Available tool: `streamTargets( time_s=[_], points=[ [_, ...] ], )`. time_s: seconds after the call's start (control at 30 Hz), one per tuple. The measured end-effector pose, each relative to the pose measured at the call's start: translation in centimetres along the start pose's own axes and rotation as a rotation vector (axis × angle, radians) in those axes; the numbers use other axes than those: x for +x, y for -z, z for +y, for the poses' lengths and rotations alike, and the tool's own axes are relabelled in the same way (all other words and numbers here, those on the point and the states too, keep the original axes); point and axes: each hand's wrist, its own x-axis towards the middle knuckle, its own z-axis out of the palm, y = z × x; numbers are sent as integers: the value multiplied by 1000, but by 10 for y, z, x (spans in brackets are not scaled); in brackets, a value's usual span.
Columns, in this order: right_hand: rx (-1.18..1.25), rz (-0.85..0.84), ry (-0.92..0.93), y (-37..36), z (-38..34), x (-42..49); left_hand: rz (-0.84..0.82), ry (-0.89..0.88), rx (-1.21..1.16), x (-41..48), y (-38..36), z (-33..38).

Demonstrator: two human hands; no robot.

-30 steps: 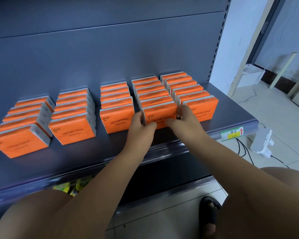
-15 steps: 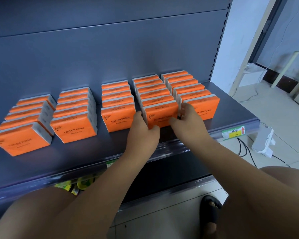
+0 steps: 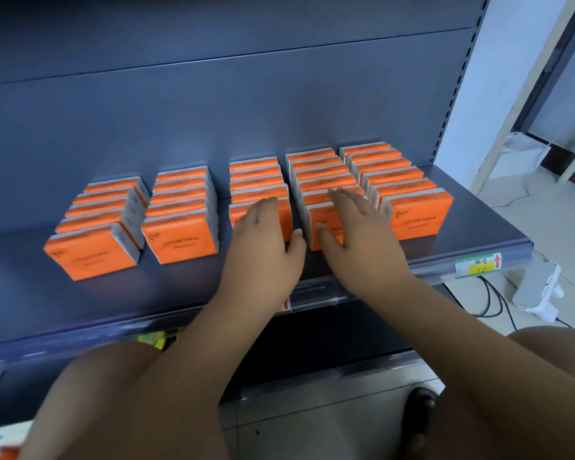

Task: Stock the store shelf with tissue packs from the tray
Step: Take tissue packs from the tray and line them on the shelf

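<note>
Several rows of orange tissue packs stand upright on the grey shelf (image 3: 186, 287). My left hand (image 3: 266, 240) lies with straight fingers against the front pack of the middle row (image 3: 239, 214). My right hand (image 3: 356, 227) lies flat, fingers straight, over the front pack of the fourth row (image 3: 326, 215). Neither hand holds a pack. The front pack of the rightmost row (image 3: 419, 215) and the front pack of the second row (image 3: 183, 242) show "COTTON TISSUE" print. The tray is out of view.
The shelf's front edge carries a price label (image 3: 477, 264). A white power strip (image 3: 541, 290) with black cables lies on the tiled floor at the right. My knees fill the bottom corners, and a sandalled foot (image 3: 419, 423) stands below the shelf.
Both hands have let go of the front pack of the fourth row. Their fingers opened, and the left hand shifted left onto the middle row's front pack.
</note>
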Motion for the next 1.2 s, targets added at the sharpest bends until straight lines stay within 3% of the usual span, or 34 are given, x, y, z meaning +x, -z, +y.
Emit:
streamTargets(
  time_s=[0.13,0.3,0.43,0.57,0.73,0.97,1.2],
  points=[
    [87,-23,56,-10,-22,0,-6,-10,144,1,14,-14],
    [188,-56,111,-21,-53,0,27,106,-53,-4,49,-30],
    [254,-38,149,-37,-98,-1,123,113,142,-23,96,-71],
    [349,-107,295,-60,-161,-10,198,219,315,-71,141,-117],
    [386,-165,515,-97,-252,-40,323,507,348,-169,175,-172],
    [187,-529,886,-188,-334,-130,307,823,544,-307,192,-213],
    [-59,-1006,713,-255,-314,-199,243,1154,469,-410,175,-249]
  ],
)
